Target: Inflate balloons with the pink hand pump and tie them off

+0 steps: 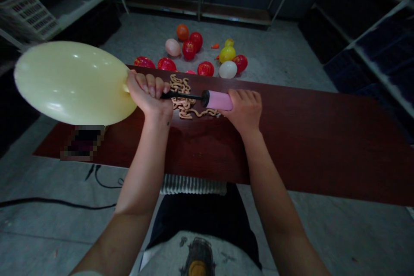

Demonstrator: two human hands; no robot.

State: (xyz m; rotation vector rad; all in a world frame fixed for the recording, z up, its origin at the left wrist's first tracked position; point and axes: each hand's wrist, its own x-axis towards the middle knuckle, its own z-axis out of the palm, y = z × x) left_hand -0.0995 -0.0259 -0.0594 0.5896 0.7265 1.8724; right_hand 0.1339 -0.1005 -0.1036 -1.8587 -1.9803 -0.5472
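Observation:
My left hand (150,90) is closed around the neck of a large, inflated pale yellow balloon (74,82) and the black end of a balloon pump. The balloon reaches out to the left, over the table's left end. My right hand (246,108) grips the pink barrel of the balloon pump (219,100). A length of the pump's black rod shows between my two hands. Beneath the pump, a heap of tan, uninflated long balloons (183,102) lies on the dark red table (307,138). My left hand's fingers hide the join between balloon and pump.
Several inflated balloons, among them a red one (189,49), a white one (228,70) and a yellow one (227,54), lie on the floor beyond the table. A blurred-out flat object (83,142) rests at the table's left. Shelves (236,13) line the walls; a black cable (58,202) crosses the floor.

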